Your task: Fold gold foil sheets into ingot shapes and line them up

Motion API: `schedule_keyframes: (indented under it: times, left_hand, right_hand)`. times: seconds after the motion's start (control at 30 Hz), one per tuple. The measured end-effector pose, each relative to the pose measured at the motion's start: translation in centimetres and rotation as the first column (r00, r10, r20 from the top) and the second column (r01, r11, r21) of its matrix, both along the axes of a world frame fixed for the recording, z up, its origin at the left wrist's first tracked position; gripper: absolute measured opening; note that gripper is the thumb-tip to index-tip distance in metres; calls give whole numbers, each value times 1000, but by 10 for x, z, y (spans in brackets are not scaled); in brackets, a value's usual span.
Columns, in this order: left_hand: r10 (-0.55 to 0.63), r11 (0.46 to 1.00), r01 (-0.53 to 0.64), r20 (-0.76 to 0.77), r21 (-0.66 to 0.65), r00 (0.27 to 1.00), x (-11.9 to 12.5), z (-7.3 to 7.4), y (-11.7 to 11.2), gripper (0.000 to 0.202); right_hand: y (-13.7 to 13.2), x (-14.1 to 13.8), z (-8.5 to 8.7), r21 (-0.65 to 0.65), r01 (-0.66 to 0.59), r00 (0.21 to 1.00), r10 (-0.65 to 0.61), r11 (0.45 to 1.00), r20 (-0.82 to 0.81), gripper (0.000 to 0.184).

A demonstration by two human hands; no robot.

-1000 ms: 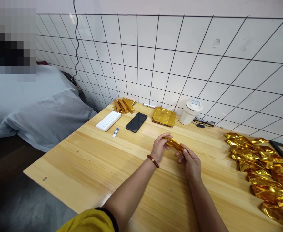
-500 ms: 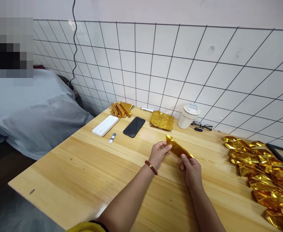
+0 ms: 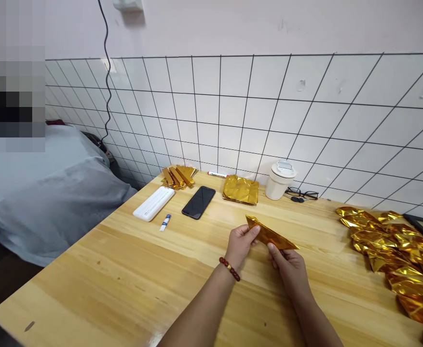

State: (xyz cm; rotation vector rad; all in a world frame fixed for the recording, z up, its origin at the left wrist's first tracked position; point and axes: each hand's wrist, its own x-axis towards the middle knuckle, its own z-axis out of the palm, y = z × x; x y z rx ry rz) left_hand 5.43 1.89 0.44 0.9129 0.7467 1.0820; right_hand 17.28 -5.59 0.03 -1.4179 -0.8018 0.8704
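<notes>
A folded piece of gold foil paper (image 3: pixel 274 236) is held above the wooden table between my two hands. My left hand (image 3: pixel 240 242) pinches its left end, thumb on top; a beaded bracelet circles that wrist. My right hand (image 3: pixel 289 267) grips the lower edge nearer the right end, with its thumb on the near face and the other fingers behind, partly hidden. Beyond my hands lies a flat stack of gold foil sheets (image 3: pixel 240 190). To the right, many puffed gold foil pieces (image 3: pixel 395 250) lie in rows.
On the wooden table (image 3: pixel 124 284) are a black phone (image 3: pixel 198 202), a white power bank (image 3: pixel 154 204), a small blue-and-white tube (image 3: pixel 165 222), gold strips (image 3: pixel 178 177), a marker (image 3: pixel 217 174), a lidded cup (image 3: pixel 279 180) and glasses (image 3: pixel 301 193). A person in grey (image 3: pixel 52 193) is at the left.
The view has tilted upward, so the table things appear lower. Between my hands the foil piece has turned slightly and shows more of its long pointed right end. Both hands still hold it.
</notes>
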Motion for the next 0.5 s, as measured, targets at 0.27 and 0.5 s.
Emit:
schedule_keyframes:
  times: [0.27,0.5]
  left_hand:
    - [9,999,3,314,-38,950,-6,6,-2,79]
    - [-44,991,86,352,-104,935,-6,8,-2,55]
  right_hand:
    - [-1,1,0,20,-14,1000,14,1000,-1,55]
    - [0,0,0,-6,-18,999,18,1000,-31,56]
